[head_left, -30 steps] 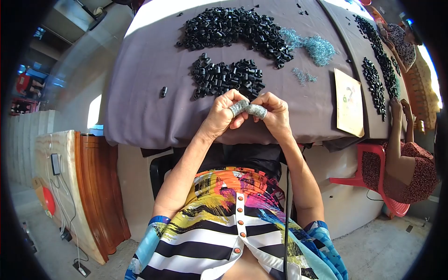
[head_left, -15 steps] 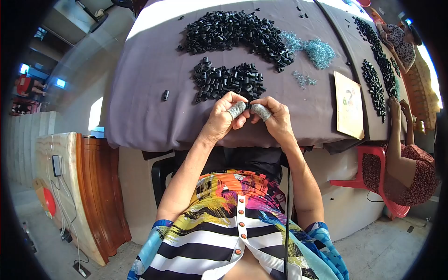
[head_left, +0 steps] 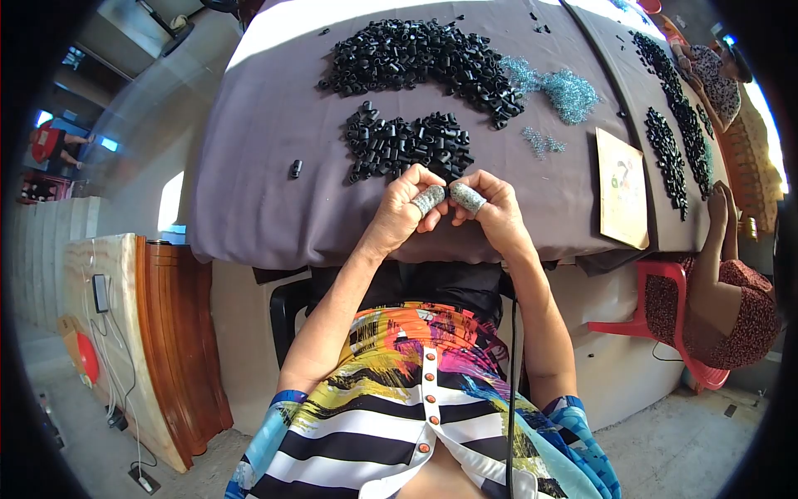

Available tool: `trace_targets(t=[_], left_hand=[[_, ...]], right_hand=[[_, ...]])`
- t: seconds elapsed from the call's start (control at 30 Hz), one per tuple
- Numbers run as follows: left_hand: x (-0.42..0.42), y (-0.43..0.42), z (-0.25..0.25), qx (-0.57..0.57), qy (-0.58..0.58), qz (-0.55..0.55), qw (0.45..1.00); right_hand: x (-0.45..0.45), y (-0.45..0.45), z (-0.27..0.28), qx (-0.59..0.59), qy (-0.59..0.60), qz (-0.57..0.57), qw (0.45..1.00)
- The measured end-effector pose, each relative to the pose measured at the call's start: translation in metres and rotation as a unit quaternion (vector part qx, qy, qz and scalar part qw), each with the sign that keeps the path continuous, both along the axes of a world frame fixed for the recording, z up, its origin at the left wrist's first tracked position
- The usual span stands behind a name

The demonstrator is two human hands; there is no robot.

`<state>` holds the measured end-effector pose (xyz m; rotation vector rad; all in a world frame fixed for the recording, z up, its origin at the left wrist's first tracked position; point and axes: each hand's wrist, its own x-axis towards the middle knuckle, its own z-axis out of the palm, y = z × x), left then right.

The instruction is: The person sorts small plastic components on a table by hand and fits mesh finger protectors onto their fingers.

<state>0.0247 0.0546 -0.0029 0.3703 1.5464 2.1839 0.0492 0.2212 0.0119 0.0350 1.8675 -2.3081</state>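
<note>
My left hand (head_left: pixel 399 212) and my right hand (head_left: pixel 497 212) meet at the near side of the table, thumbs pointing inward. Between the fingertips they pinch a small black plastic piece (head_left: pixel 448 192), mostly hidden by the fingers. Grey speckled covers wrap both thumbs. Just beyond the hands lies a heap of small black tubular pieces (head_left: pixel 407 145), and behind it a larger heap of similar pieces (head_left: pixel 416 58). A tangle of small bluish metal springs (head_left: pixel 569 96) lies to the right, with a smaller scatter of springs (head_left: pixel 542 143) nearer me.
One black piece (head_left: pixel 296 169) lies apart on the left of the grey tablecloth (head_left: pixel 258 141). A printed booklet (head_left: pixel 622 187) is at the right. Beyond it, co-workers sit by more black pieces (head_left: pixel 665 158). A red plastic chair (head_left: pixel 657 291) stands at right, a wooden cabinet (head_left: pixel 183 349) at left.
Both thumbs have turned slightly around the black piece, while the hands stay in nearly the same spot. At right, a co-worker's hands have come closer together.
</note>
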Motion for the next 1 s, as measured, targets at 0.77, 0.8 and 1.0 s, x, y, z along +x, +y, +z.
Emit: trace_targets(t=[0.77, 0.8, 1.0], left_hand=[[0.001, -0.004, 0.006, 0.014, -0.009, -0.045, 0.999], [0.001, -0.005, 0.006, 0.016, -0.011, -0.045, 0.999], [-0.002, -0.007, 0.004, 0.053, -0.044, -0.061, 0.996]], right_hand=[[-0.002, 0.001, -0.01, -0.099, 0.026, 0.052, 0.993], [-0.003, 0.001, -0.011, -0.116, 0.021, 0.057, 0.991], [-0.002, -0.001, -0.007, -0.095, 0.031, 0.055, 0.993]])
